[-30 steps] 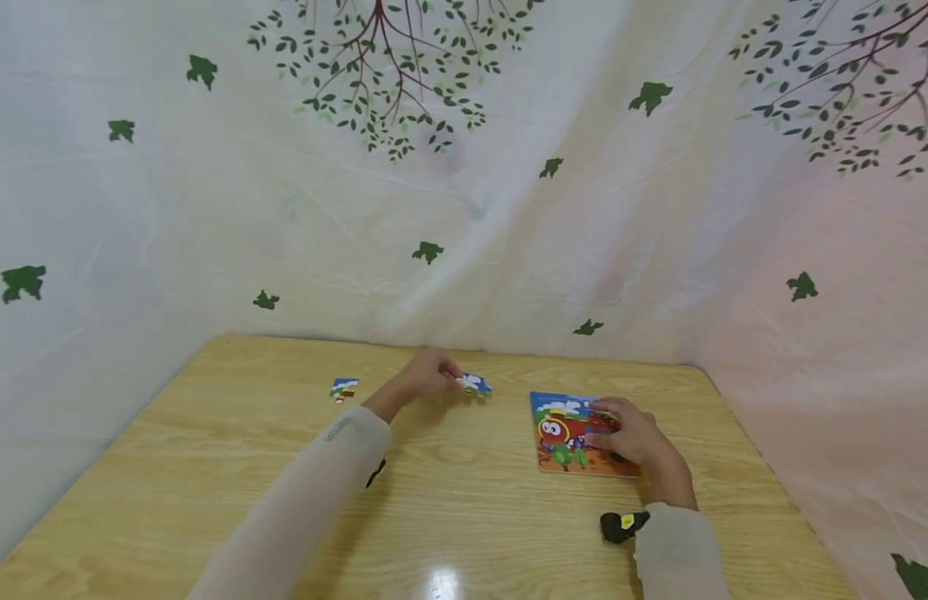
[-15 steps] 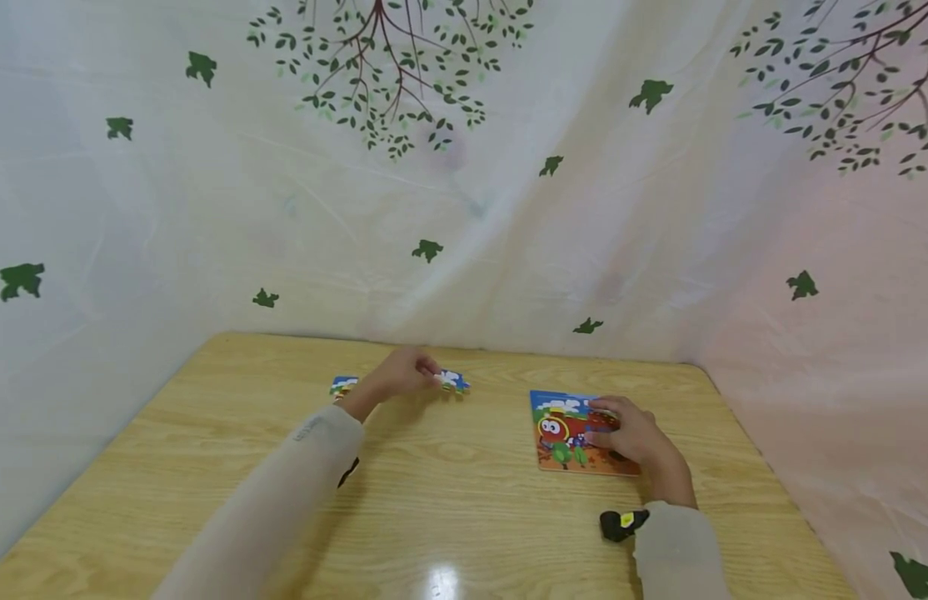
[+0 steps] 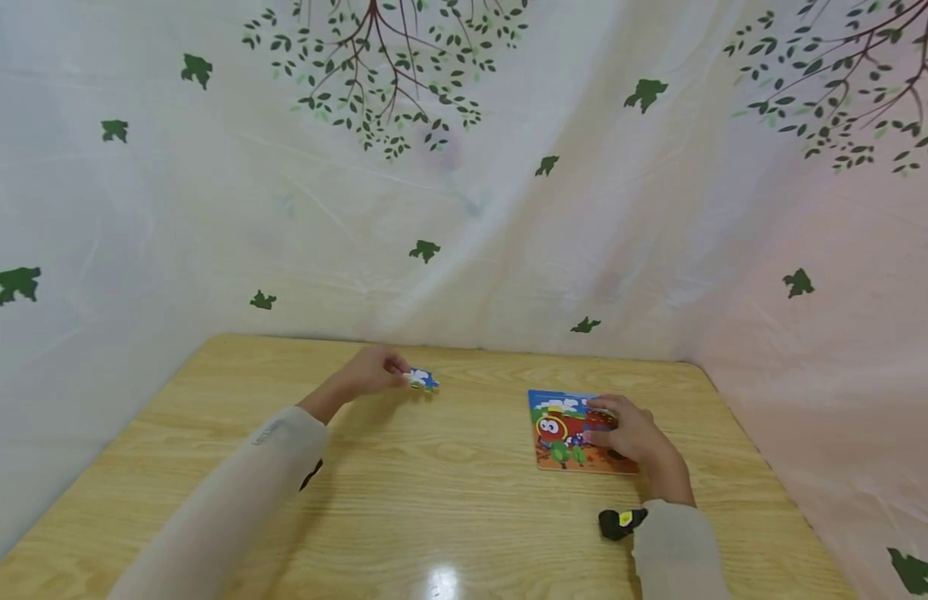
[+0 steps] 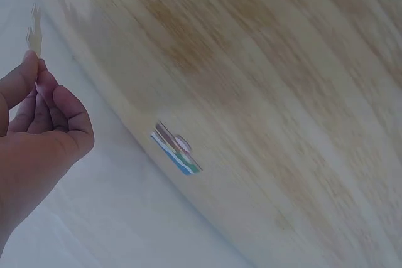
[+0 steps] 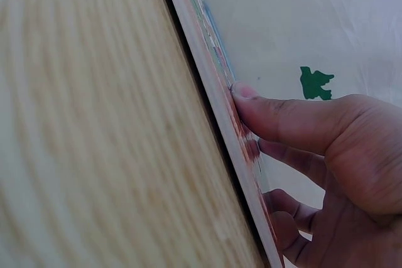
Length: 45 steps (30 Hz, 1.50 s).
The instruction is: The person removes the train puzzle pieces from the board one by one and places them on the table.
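Between thumb and fingers, my left hand [image 3: 369, 371] pinches a jigsaw piece [image 3: 421, 380] with blue, white and green on it, over the far left part of the table. Seen from the left wrist, that piece [image 4: 36, 34] is edge-on. A second jigsaw piece [image 4: 174, 150] lies on the table near its far edge; in the head view the left hand and arm hide it. My right hand [image 3: 640, 433] rests its fingertips and thumb on a picture puzzle [image 3: 557, 433] showing a red character with big eyes. The puzzle lies flat, its thick edge [image 5: 210, 92] visible in the right wrist view.
The wooden table [image 3: 434, 483] ends at the back against a pale curtain [image 3: 464, 275] printed with branches and green leaf shapes. A black wrist strap [image 3: 621, 524] sits at the right sleeve.
My left hand has moved left across the table with the jigsaw piece, now covering the second piece in the head view. The right hand and the puzzle have stayed put.
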Available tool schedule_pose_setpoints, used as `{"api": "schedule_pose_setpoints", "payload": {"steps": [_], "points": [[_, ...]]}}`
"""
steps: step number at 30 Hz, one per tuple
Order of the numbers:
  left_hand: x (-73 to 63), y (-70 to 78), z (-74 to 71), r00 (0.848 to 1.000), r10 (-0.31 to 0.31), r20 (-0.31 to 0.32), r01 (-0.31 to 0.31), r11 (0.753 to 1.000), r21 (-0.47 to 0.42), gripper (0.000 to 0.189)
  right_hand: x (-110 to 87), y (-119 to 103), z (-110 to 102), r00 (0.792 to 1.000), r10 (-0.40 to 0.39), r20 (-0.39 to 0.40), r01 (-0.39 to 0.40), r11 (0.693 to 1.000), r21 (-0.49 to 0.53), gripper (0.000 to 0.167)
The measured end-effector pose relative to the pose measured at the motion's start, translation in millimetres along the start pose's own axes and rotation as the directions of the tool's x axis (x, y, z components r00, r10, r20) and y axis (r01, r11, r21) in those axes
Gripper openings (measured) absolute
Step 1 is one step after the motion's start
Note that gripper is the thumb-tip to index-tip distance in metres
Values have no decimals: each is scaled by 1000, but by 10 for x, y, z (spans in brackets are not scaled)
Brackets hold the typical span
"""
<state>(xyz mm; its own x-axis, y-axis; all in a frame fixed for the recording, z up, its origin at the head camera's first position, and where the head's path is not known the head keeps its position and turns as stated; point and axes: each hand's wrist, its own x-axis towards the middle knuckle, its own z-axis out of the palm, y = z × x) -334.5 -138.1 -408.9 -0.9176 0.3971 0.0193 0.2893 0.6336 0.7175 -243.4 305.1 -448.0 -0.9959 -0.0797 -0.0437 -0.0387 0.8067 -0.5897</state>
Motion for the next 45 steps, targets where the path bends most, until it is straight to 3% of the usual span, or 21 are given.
{"api": "schedule_pose_setpoints", "payload": {"steps": [14,22,25,31,39,45], "points": [[-181,-306,-187,1000,-21,4,21,999,50,12,-20,-10,6,1000,14,-2,-14,1000,19,56],[-169,-427,-209,999,-42,-2,42,992,122,11,-29,1,-1,1000,0,2,0,1000,22,56],[-152,-449,-209,999,-32,8,30,984,174,9,-31,0,3,1000,-6,-2,6,1000,13,56],[-141,-492,-214,998,46,32,-53,960,276,6,-22,10,15,1000,-1,-3,1,1000,10,57],[-140,-553,-271,995,82,59,-94,965,244,7,-22,13,24,999,53,11,-53,998,27,58],[-132,-571,-315,997,37,69,-52,969,241,6,-6,12,19,999,37,1,-37,999,11,58]]}}
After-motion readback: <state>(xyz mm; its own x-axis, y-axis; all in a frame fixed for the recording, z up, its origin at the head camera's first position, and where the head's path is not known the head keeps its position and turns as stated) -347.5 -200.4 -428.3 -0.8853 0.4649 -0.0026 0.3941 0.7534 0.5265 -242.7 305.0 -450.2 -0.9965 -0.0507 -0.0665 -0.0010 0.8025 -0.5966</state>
